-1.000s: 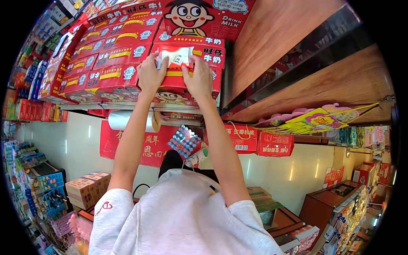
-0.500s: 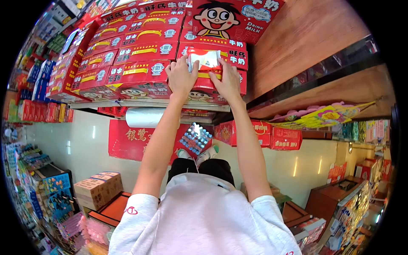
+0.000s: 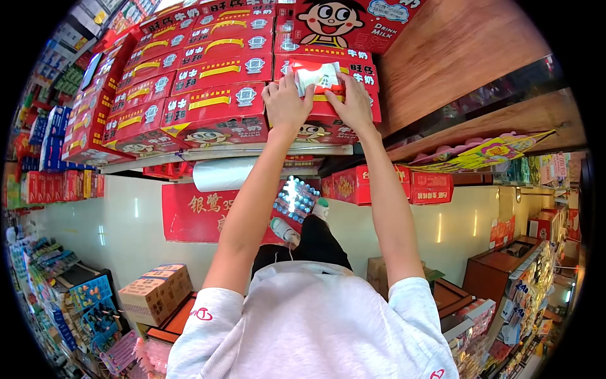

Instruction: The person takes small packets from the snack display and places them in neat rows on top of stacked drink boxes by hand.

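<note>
A small red-and-white packet (image 3: 317,76) lies on top of the front red milk carton (image 3: 363,114), its exact kind unclear. My left hand (image 3: 287,104) holds its left edge, thumb at the near left corner and fingers curled beside it. On the opposite edge is my right hand (image 3: 353,104), with the thumb at the near side and the fingers over the right end. Both hands rest low over the carton tops. Parts of the packet's edges are hidden under my fingers.
Stacked red milk cartons (image 3: 218,72) fill the shelf to the left, and a larger upright milk box (image 3: 353,28) stands behind. A wooden shelf (image 3: 461,44) lies to the right. Below are a plastic roll (image 3: 218,175), a pack of shiny blue-topped cans (image 3: 295,199) and a red floor box (image 3: 189,215).
My hands and the packet appear slightly farther right in view, still together. My feet have moved apart, and the view has shifted with my body.
</note>
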Demonstrator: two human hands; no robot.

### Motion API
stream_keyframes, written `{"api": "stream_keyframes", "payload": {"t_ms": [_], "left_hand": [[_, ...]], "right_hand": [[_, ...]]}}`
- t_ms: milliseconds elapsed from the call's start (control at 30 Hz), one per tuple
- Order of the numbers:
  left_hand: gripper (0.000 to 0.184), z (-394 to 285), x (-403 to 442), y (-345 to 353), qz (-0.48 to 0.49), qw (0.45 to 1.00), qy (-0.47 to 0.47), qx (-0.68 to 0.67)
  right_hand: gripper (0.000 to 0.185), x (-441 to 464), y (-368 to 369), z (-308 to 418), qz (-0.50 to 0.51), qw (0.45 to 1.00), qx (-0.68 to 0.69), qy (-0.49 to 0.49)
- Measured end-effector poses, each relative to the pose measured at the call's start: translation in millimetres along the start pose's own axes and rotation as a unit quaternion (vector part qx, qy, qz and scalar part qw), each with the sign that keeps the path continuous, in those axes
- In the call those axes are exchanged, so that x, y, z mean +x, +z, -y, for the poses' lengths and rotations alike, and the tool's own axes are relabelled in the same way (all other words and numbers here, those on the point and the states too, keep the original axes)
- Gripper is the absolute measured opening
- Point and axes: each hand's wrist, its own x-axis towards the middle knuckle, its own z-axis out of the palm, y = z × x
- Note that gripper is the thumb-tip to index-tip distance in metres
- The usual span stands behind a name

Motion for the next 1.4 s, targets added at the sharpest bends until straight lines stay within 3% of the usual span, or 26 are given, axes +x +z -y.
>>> {"api": "stream_keyframes", "payload": {"t_ms": [833, 1400], "left_hand": [[0.059, -4, 4, 0, 0.002, 1.0, 0.01, 0.003], [0.056, -12, 5, -2, -0.01, 1.0, -0.01, 0.001]], "right_hand": [[0.052, 5, -3, 7, -0.018, 0.998, 0.035, 0.048], [0.051, 2, 3, 3, -0.028, 0.999, -0.014, 0.024]]}}
